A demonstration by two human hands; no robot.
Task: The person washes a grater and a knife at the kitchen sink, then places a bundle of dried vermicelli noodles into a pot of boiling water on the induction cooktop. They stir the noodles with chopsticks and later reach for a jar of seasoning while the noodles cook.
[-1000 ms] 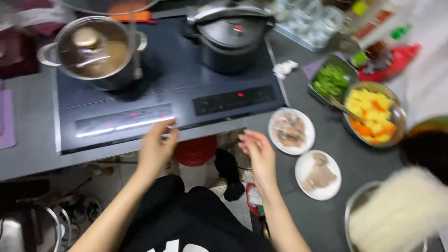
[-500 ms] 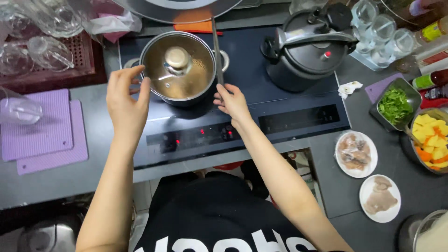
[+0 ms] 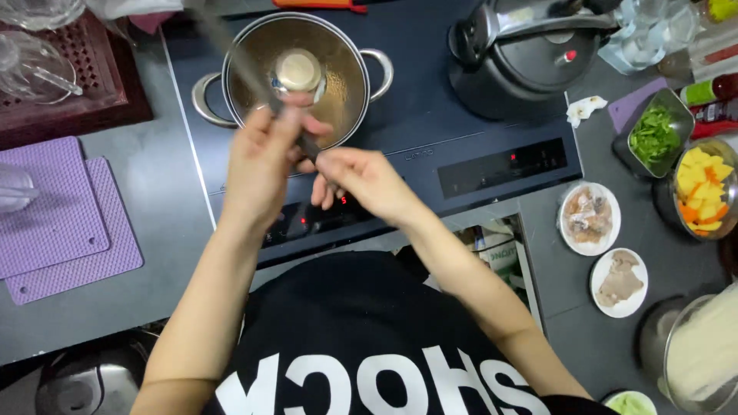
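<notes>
- Overhead, a person in a black top stands at a grey counter [image 3: 123,307] with a dark induction hob [image 3: 430,115] set into it.
- Both hands meet over the hob's front edge, just before a steel pot [image 3: 296,73] with two loop handles.
- The left hand [image 3: 265,165] has its grip closed round a long, thin, dark utensil [image 3: 254,73], which slants up and left across the pot; motion blur hides its far end.
- The right hand [image 3: 365,180] pinches the utensil's lower end, its grip clamped between thumb and fingertips, touching the left hand.
- Inside the pot sits a pale, rounded object, which I cannot identify, just beyond the left knuckles.
- A black pressure cooker [image 3: 530,58] stands on the hob's right side, well apart from the hands.
- Two purple mats [image 3: 54,223] lie on the counter at left.
- At right are two small white plates [image 3: 607,253] of pale meat, a tray of greens [image 3: 653,134] and a bowl of yellow and orange chunks [image 3: 703,188].
</notes>
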